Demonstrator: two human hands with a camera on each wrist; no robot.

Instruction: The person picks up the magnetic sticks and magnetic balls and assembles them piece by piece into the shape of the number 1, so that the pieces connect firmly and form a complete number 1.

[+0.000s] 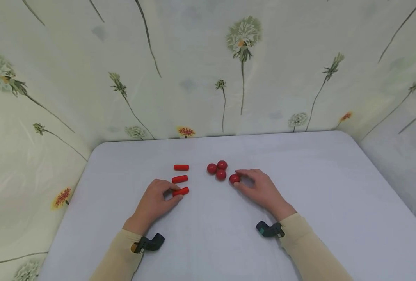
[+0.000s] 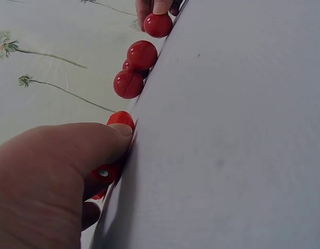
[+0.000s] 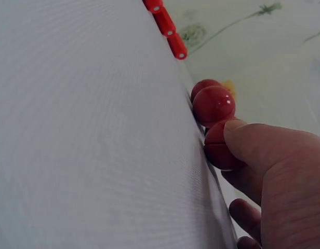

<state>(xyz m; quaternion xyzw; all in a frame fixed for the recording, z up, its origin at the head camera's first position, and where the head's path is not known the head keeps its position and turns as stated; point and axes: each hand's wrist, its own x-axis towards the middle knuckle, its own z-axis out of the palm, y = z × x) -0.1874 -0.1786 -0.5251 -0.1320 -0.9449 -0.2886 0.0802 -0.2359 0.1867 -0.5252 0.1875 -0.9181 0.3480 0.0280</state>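
Red, the ball (image 1: 233, 179) the right hand (image 1: 264, 192) pinches likely wants light pressure against rolling, while the left hand (image 1: 154, 200) pinches the rod (image 1: 184, 191) farthest from the table's (image 1: 299, 152) back edge.

3 short red cylinders (image 1: 180, 179) lie sideways on desk (image 1: 208, 242) in a col., approx. parallel, slightly apart; nearest cyl. (image 1: 184, 191) pinched by L hand (image 1: 154, 201). To their right, 4 glossy red balls: 3 in a touching cluster (image 1: 221, 174), 4th ball (image 1: 234, 179) just beside, pinched in R hand (image 1: 260, 189), seam visible.
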